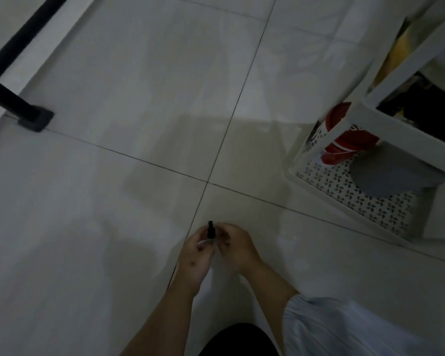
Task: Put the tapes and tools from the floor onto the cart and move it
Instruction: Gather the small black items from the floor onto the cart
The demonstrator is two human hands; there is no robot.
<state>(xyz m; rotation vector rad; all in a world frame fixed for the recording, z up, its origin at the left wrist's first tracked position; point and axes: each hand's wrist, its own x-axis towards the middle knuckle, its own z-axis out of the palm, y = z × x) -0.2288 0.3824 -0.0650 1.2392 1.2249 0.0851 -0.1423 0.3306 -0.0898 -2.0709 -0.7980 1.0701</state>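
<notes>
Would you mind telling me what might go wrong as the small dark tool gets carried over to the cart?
The left hand and right hand pinch the small dark tool only at the fingertips, so it might slip onto the tiled floor. The cart bottom shelf is perforated and already holds a red container, so a thin piece could possibly catch there.

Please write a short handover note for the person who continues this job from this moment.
Left hand and right hand: both hold a small black-tipped tool low over the floor.
Cart: to the right; a red roll and a grey disc lie on its bottom shelf.
Done: no other tapes or tools show on the floor.
Left: put the tool on the cart, then move the cart.
</notes>
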